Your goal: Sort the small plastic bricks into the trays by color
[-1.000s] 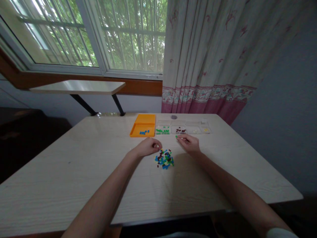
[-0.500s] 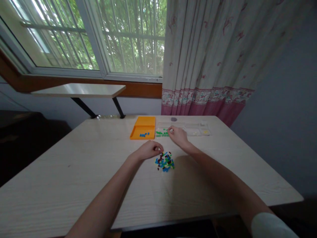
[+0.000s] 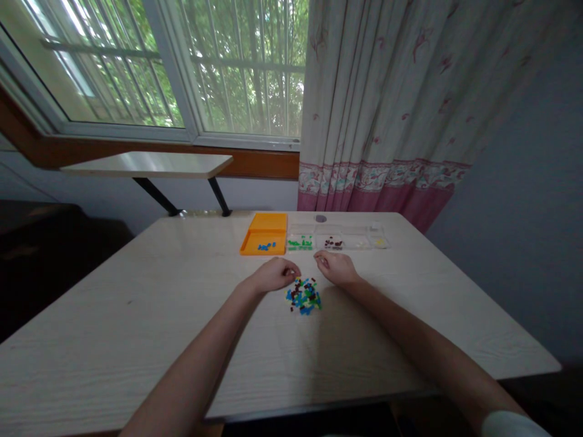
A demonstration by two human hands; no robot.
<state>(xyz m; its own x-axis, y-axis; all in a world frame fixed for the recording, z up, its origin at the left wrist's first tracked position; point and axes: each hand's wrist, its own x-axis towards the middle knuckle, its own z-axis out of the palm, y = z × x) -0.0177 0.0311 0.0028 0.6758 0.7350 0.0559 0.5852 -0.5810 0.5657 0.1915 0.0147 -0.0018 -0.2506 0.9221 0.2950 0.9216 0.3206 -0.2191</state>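
A loose pile of small building bricks (image 3: 303, 296) in blue, green, brown and yellow lies mid-table. At its far left edge rests my left hand (image 3: 276, 274), thumb and fingertips drawn together; anything between them is too small to name. My right hand (image 3: 337, 267) hovers between the pile and a clear divided box, its fingers curled closed, contents not visible. The clear box (image 3: 355, 244) has green bricks (image 3: 300, 243) in its left compartment, brown bricks (image 3: 333, 243) beside them, and pale or yellow pieces farther right. An open orange case (image 3: 268, 223) holds several blue bricks (image 3: 266, 246).
The pale wooden table (image 3: 182, 315) has its near edge below my forearms. A raised shelf (image 3: 150, 165) on black brackets stands at the back left. Behind the boxes are a window (image 3: 246, 73) and a patterned curtain (image 3: 364, 121).
My right hand has drawn back from the clear box's green compartment toward me and slightly right, uncovering the brown bricks. My left hand stays by the pile.
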